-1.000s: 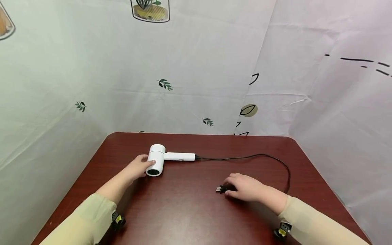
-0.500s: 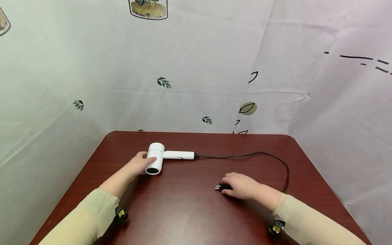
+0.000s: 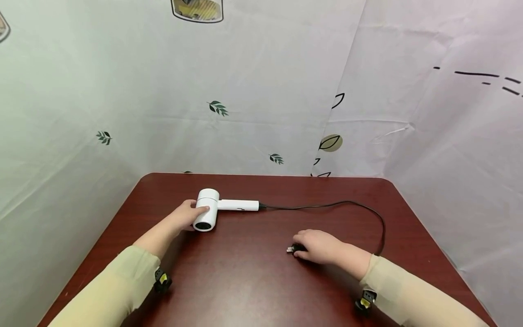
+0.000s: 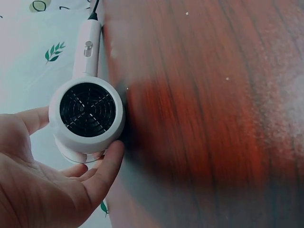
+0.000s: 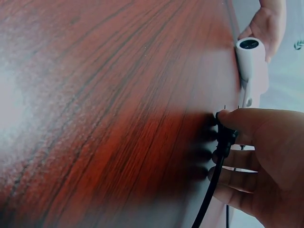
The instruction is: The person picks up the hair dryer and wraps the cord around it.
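Note:
A white hair dryer (image 3: 207,210) lies on the table, its handle (image 3: 238,205) pointing right and its round black grille (image 4: 88,109) facing the person. With thumb and fingers around the dryer's barrel, my left hand (image 3: 186,215) grips it from the left; the left wrist view shows the fingers curving under the barrel. My right hand (image 3: 321,246) pinches the black plug (image 5: 225,135) between thumb and fingers close to the tabletop. Two metal prongs (image 3: 289,250) stick out to the left. From the handle, the black cord (image 3: 347,202) loops right and back toward the right hand.
Dark red-brown wooden table (image 3: 245,281) with rounded far corners. A pale printed cloth (image 3: 261,91) hangs behind and at both sides of it. Small black cameras sit on the left wrist (image 3: 162,280) and the right wrist (image 3: 365,300).
The head view has tilted slightly, so the scene sits a little higher. My right hand has shifted slightly left with the plug. The hair dryer stays in my left hand's grip.

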Demonstrator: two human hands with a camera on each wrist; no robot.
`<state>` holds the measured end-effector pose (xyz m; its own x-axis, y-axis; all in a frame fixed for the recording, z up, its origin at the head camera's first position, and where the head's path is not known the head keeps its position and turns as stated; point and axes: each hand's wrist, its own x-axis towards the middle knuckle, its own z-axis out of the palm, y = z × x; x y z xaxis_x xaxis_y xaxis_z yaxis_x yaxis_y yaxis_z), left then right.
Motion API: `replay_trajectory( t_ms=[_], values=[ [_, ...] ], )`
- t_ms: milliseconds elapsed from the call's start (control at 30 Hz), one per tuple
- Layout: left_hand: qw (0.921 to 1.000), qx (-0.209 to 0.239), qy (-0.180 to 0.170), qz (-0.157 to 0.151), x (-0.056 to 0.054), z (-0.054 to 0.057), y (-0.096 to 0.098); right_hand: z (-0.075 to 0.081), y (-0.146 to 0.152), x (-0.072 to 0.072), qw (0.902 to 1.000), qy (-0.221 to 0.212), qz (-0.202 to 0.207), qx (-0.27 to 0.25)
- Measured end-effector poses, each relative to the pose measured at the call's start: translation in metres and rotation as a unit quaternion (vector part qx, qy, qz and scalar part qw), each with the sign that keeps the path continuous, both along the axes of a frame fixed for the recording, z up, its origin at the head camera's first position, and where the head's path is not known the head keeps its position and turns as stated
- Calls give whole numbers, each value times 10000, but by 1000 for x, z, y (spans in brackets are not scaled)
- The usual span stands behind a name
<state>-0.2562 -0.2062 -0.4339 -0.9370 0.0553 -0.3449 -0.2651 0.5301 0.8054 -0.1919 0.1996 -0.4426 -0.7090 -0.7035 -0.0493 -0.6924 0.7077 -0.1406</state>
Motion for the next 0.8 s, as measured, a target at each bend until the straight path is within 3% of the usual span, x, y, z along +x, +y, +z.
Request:
replay_trajectory(
  t_ms=[233, 467, 800],
  values=[
    [9998, -146, -131, -88, -7, 2, 2, 1, -5, 0, 10000, 15, 80, 50],
    [9996, -242, -119, 12, -15, 1, 7, 2, -11, 0, 9986, 412, 301, 107],
    [9996, -274, -110, 45, -18, 2, 8, 6, -17, -1, 9957, 613, 465, 509]
  ],
)
